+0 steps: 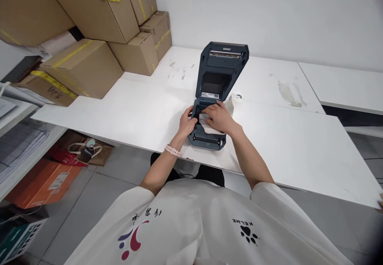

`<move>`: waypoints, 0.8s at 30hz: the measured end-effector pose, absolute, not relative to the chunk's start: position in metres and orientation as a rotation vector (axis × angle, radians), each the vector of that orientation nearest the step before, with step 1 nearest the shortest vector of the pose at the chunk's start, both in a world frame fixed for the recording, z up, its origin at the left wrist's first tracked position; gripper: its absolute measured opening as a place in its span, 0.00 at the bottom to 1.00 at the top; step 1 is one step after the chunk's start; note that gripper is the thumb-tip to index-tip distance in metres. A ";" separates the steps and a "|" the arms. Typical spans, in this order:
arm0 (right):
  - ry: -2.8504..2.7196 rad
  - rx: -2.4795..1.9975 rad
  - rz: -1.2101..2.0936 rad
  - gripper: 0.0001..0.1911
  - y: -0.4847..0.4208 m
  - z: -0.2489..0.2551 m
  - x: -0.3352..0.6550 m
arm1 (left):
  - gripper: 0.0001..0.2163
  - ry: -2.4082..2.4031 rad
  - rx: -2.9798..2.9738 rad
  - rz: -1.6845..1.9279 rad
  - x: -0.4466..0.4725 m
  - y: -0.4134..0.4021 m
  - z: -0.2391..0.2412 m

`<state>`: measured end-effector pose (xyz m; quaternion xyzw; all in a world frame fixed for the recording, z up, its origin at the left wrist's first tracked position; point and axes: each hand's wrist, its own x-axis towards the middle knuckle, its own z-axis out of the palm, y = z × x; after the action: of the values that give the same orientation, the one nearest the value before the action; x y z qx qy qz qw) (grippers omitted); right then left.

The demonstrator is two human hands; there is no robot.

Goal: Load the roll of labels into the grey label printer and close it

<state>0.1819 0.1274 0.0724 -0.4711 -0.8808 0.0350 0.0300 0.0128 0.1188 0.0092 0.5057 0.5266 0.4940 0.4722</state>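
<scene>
L hand has its grip pinched on the left wall of a dark blue-grey plastic printer, prob. to steady it; R hand is over white paper inside, grip bent, can't tell if pinching. Hinged lid up, presumably for access. Printer's nr front edge of white rectangular surface; brown cardboard boxes stacked far-left corner, plain white wall behind.

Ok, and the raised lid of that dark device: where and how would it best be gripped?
Take the lid probably by its free top edge, coming from above, fingers behind, thumb on the inner face. It stands open, so that edge lies farthest from where it joins the base, and clear of the left hand and right hand, both at the base.
</scene>
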 end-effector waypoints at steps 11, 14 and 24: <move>-2.180 -1.249 0.076 0.16 0.006 0.025 0.183 | 0.35 1.212 1.125 1.139 0.013 0.119 0.007; -2.164 -1.286 0.071 0.14 0.002 0.024 0.181 | 0.35 1.224 1.126 1.124 0.012 0.120 0.004; -2.322 -1.404 0.240 0.15 0.013 0.049 0.181 | 0.35 1.186 1.125 1.112 0.011 0.117 0.007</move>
<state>0.1814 0.0134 0.0489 -0.5041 -0.8339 0.0862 0.2074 0.0110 0.1169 0.0068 0.4752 0.5012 0.4696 0.5499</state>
